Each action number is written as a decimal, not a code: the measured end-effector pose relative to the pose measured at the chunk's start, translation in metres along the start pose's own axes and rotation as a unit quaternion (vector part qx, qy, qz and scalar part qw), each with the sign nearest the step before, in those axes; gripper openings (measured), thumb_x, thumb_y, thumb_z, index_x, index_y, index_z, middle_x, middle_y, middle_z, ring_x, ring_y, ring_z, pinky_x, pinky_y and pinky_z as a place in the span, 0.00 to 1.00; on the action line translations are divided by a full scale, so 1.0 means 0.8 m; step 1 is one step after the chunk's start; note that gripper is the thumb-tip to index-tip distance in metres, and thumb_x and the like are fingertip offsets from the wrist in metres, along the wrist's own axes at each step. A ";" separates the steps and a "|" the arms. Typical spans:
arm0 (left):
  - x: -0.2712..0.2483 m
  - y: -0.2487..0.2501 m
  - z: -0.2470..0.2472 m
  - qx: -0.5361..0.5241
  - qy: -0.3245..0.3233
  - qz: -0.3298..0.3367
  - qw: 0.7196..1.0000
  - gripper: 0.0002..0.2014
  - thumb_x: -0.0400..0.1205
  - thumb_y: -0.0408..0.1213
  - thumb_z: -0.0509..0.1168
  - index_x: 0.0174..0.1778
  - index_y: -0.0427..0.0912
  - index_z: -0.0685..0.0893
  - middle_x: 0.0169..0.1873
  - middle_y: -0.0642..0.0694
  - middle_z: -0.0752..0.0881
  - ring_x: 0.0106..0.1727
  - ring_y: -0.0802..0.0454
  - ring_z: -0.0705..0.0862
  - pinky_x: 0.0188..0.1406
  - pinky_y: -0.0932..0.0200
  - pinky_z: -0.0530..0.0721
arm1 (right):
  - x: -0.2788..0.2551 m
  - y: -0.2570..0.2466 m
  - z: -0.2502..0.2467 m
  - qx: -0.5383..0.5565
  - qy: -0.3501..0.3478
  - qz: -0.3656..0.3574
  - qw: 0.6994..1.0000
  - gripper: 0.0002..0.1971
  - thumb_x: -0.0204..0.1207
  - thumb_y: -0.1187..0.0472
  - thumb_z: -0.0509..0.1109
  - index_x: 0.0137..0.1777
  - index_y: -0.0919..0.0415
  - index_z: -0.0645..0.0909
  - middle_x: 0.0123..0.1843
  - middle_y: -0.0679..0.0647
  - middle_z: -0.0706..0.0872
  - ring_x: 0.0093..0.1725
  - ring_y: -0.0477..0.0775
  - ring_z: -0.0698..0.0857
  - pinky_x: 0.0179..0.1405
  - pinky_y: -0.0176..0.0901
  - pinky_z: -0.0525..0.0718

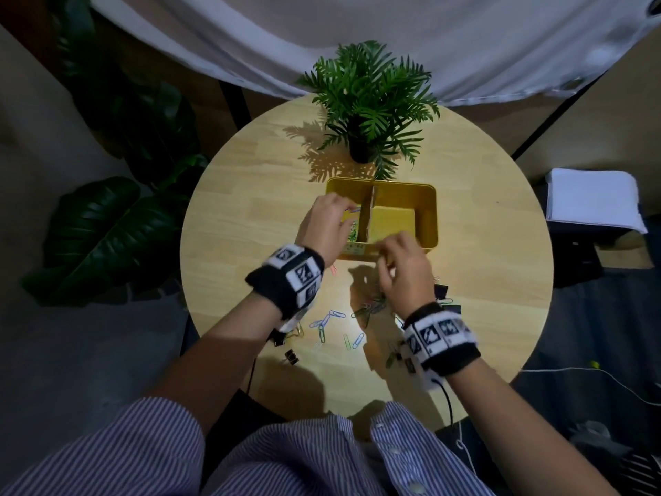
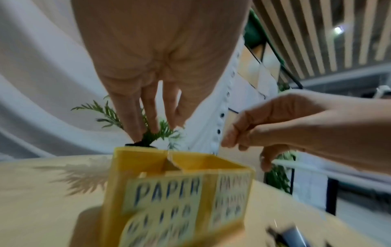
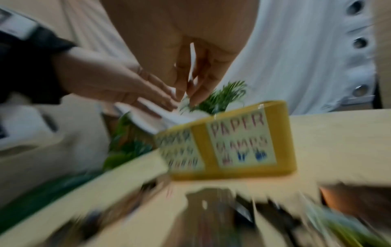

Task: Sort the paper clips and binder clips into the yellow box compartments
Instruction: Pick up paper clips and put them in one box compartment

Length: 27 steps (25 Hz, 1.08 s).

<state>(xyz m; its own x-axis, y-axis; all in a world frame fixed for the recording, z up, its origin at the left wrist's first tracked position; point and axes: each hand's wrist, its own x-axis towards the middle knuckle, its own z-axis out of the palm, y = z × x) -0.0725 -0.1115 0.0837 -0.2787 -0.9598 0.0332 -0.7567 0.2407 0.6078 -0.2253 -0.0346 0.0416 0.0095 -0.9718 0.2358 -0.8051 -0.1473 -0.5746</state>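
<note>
The yellow box (image 1: 427, 223) stands mid-table, split by a cardboard divider (image 1: 368, 216), with "PAPER" labels on its front wall (image 2: 165, 190). My left hand (image 1: 339, 209) hovers over the left compartment with straight fingers (image 2: 148, 117). A blue paper clip (image 1: 354, 210) shows at its fingertips. Several coloured clips lie inside that compartment. My right hand (image 1: 388, 250) is at the box's front wall by the right compartment. Its thumb and forefinger (image 3: 188, 95) are pinched together, and what they hold is too small and blurred to name. Loose paper clips (image 1: 329, 318) lie nearer me.
Black binder clips (image 1: 291, 356) lie near the front left, with more (image 1: 441, 291) beside my right wrist. A tangle of clips (image 1: 372, 306) sits under the right hand. A potted fern (image 1: 365, 102) stands behind the box. The round table's edge (image 1: 186, 245) curves close on both sides.
</note>
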 end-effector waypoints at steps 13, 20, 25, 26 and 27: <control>-0.123 -0.084 0.078 0.288 -0.385 0.092 0.872 0.34 0.87 0.34 0.54 0.84 0.36 0.41 0.85 0.40 0.38 0.86 0.45 0.43 0.85 0.41 0.45 | -0.118 0.018 0.057 -0.086 -0.277 -0.052 0.956 0.30 0.74 0.72 0.69 0.76 0.72 0.66 0.73 0.67 0.75 0.67 0.61 0.79 0.63 0.43 0.81; -0.154 -0.074 0.061 0.298 -0.308 0.049 0.902 0.37 0.72 0.21 0.69 0.77 0.36 0.63 0.71 0.36 0.69 0.69 0.36 0.72 0.56 0.46 0.78 | -0.084 0.019 0.051 -0.209 -0.318 -0.059 0.923 0.27 0.82 0.58 0.51 0.80 0.66 0.60 0.80 0.62 0.68 0.73 0.61 0.71 0.66 0.57 0.74; -0.152 -0.061 0.063 0.267 -0.357 -0.045 0.894 0.34 0.71 0.17 0.69 0.72 0.35 0.65 0.59 0.34 0.78 0.54 0.33 0.83 0.43 0.45 0.80 | -0.144 0.029 0.029 -0.109 -0.242 -0.087 0.960 0.23 0.77 0.57 0.65 0.71 0.64 0.72 0.61 0.60 0.82 0.51 0.59 0.84 0.43 0.50 0.87; -0.152 -0.060 0.065 0.252 -0.353 -0.053 0.899 0.33 0.72 0.19 0.70 0.71 0.34 0.65 0.56 0.34 0.81 0.53 0.34 0.84 0.43 0.45 0.81 | -0.146 0.030 0.026 -0.088 -0.273 -0.023 0.958 0.31 0.72 0.55 0.73 0.72 0.63 0.68 0.61 0.59 0.78 0.50 0.59 0.83 0.44 0.50 0.87; -0.153 -0.059 0.067 0.233 -0.344 -0.063 0.907 0.32 0.73 0.21 0.71 0.71 0.33 0.65 0.54 0.35 0.83 0.53 0.35 0.85 0.44 0.45 0.82 | -0.147 0.030 0.025 -0.078 -0.306 0.033 0.948 0.38 0.66 0.52 0.79 0.72 0.61 0.65 0.61 0.57 0.74 0.49 0.58 0.82 0.45 0.52 0.87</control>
<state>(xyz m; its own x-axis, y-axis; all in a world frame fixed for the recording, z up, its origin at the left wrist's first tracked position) -0.0342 0.0020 0.0085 -0.3554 -0.7048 -0.6140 -0.9311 0.3243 0.1667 -0.2337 0.0721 -0.0158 0.2608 -0.9097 -0.3233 -0.8933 -0.1004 -0.4381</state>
